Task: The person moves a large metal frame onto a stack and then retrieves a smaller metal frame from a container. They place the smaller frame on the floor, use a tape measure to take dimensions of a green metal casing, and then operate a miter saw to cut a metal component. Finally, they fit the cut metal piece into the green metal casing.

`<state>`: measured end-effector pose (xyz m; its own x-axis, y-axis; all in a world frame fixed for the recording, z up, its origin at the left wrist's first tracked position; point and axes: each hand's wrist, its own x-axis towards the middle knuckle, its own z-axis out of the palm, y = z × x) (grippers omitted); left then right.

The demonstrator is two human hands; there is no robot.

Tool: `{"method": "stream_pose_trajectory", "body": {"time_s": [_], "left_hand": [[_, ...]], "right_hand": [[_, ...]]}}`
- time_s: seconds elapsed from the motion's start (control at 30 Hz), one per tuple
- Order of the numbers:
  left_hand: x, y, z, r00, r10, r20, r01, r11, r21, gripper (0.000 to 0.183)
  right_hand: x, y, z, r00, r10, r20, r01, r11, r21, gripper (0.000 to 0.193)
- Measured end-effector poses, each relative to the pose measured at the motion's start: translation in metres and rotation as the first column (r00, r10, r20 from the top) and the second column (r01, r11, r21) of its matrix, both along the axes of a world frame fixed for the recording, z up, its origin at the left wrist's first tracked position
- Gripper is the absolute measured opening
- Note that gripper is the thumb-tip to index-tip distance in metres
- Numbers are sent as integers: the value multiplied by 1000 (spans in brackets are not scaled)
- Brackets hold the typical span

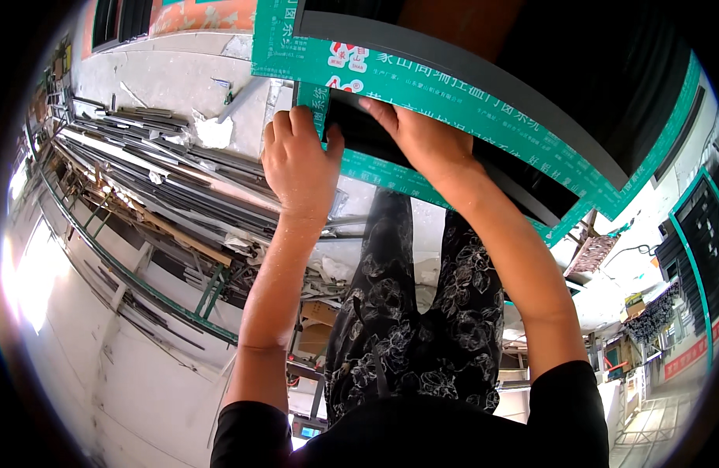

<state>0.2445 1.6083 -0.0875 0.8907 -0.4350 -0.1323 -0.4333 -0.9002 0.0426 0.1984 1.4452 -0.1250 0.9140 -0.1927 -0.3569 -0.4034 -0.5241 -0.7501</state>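
Observation:
A large dark window frame (391, 58) with green printed protective film along its bars stands in front of me at the upper right. It has a wide dark pane above and a narrow dark opening below. At the frame's left end, my left hand (301, 160) is closed round the upright bar, fingers curled over the outside and thumb on the inner side. My right hand (433, 144) reaches across the narrow opening and grips the bar between the two parts. Its thumb lies against the film; the other fingers are hidden behind the bar.
Long dark metal profiles (164, 175) lie stacked on the left, beside a green rack rail (161, 300). Crumpled white plastic (211, 131) lies on the pale floor (192, 66). Another green-edged frame (701, 234) stands far right. My legs (414, 327) are close below the frame.

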Motion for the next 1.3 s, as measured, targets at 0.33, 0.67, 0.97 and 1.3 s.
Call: {"method": "stream_pose_trajectory", "body": {"time_s": [0.33,0.67,0.97,1.3], "left_hand": [[5,12,8,993,-86,-75,75,987,-140,12],[9,25,0,979,-42,-198,-11,966,-258,9],[4,18,3,988,-70,-138,35,969,-243,10],[-42,-21,7,734,-569,-371,492,822,-287,88]], "right_hand": [[-5,7,1,969,218,-112,-224,974,-35,47],[-15,10,-7,955,258,-146,-245,964,103,53],[-25,9,-6,959,276,-70,-281,957,-71,48],[-102,-36,5,972,226,68,-186,911,-367,27]]}}
